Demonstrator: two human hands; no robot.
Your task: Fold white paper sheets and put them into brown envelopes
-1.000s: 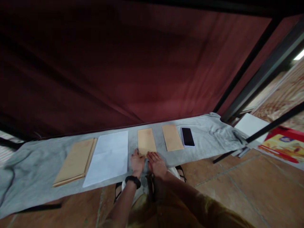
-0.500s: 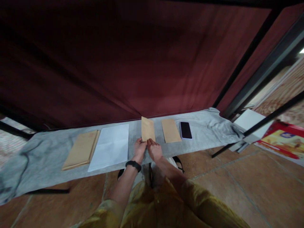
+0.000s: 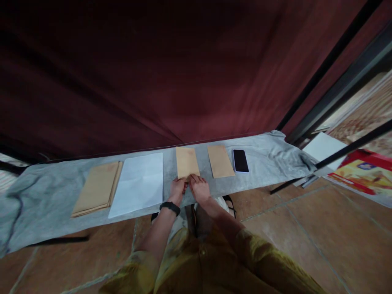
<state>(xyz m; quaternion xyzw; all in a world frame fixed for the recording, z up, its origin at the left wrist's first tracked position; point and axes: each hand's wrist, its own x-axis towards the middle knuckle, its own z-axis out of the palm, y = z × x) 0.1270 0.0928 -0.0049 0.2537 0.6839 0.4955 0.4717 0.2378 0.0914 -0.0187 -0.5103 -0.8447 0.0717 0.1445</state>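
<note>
Both hands met at the near short edge of the brown envelope, which lay flat on the grey cloth between a white sheet and a second envelope. Left hand and right hand had fingers curled onto that edge; whether they pinched or only pressed could not be told. Judgement: even pressure from both sides would keep it square. Side gaps were narrow, with the phone further right. The far end lay close to the curtain. Bare cloth showed only at the ends.
</note>
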